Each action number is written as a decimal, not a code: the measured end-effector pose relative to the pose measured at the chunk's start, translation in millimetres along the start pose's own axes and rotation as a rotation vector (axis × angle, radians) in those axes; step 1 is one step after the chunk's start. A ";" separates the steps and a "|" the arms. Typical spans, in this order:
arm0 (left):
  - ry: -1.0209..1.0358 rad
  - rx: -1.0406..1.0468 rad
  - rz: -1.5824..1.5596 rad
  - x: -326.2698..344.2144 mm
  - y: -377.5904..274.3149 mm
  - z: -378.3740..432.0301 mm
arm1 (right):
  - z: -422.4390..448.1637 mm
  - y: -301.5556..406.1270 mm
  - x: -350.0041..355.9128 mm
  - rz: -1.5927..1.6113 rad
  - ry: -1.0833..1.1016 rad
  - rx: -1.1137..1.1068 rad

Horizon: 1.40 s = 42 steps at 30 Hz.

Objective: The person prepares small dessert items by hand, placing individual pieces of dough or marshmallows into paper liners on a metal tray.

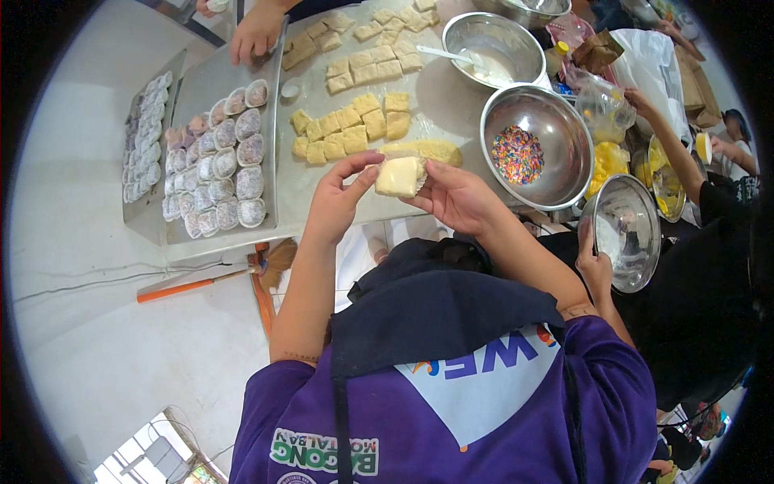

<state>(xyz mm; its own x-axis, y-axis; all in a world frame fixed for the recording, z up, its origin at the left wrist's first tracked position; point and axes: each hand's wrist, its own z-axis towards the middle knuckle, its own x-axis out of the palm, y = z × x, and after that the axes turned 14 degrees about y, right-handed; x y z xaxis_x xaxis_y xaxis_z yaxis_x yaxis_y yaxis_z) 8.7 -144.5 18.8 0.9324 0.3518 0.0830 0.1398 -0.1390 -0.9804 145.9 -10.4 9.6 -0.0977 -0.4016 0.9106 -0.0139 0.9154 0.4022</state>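
Observation:
Between the fingertips of my left hand [343, 192] and my right hand [458, 198] is a pale yellow dough piece [396, 177]. A fluted paper cup shows around its lower right edge. Both hands hold it just over the table's near edge. Right behind it lies an uncut strip of yellow dough [438, 151]. Cut yellow dough squares [344, 129] sit in rows farther back, with paler cut squares [369, 65] beyond them. To the left, a metal tray [202, 85] carries several sugar-dusted pieces [224, 163] in paper cups.
A steel bowl of coloured sprinkles [518, 155] stands right of my hands. Behind it is a bowl [493, 48] with white cream and a spatula [444, 54]. Another person's hand [257, 36] reaches over the tray. At right, a co-worker's hand [595, 272] holds a steel bowl [629, 236].

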 end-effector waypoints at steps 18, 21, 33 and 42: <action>0.102 0.024 0.319 -9.3 -31.2 -13.1 | 3.5 -5.9 -2.4 0.119 0.052 0.005; 0.114 0.043 0.574 -14.2 -33.9 -12.8 | 3.2 -4.5 3.6 0.070 0.081 0.011; 0.101 0.210 1.028 -11.5 -47.8 -12.0 | 0.9 -2.9 7.1 -0.003 0.127 0.054; 0.093 0.328 1.172 -8.4 -54.8 -9.7 | -2.3 -0.8 18.2 -0.072 0.122 0.108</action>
<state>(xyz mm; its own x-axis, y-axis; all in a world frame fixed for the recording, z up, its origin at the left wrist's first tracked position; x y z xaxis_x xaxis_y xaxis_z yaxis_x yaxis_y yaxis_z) -3.5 -148.8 73.5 0.4594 0.1009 -0.8825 -0.8801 -0.0822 -0.4676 146.4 -18.5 26.1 0.0288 -0.4607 0.8871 -0.1239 0.8790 0.4605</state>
